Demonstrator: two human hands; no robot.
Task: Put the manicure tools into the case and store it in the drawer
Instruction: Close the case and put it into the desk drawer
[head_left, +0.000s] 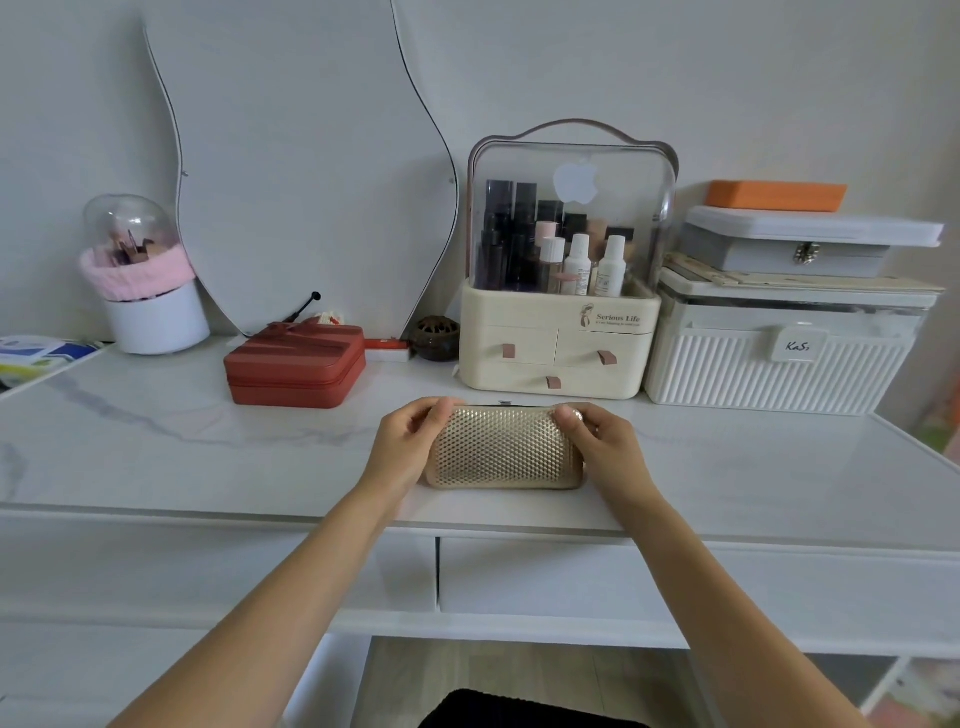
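A gold case (504, 449) with a dimpled, honeycomb surface lies closed on the white marble desk (208, 457), near its front edge. My left hand (410, 441) grips the case's left end, fingers curled over its top corner. At the right end my right hand (597, 439) holds it the same way, thumb on the top corner. Under the desk top, two drawer fronts (545, 577) are closed. No loose manicure tools are in view.
Behind the case stands a cream cosmetics organiser (561, 348) with small drawers and a clear lid. A red zip box (296, 369) is at the back left, a white ribbed box (779, 364) with stacked boxes on the right, and a brush holder (150, 312) far left.
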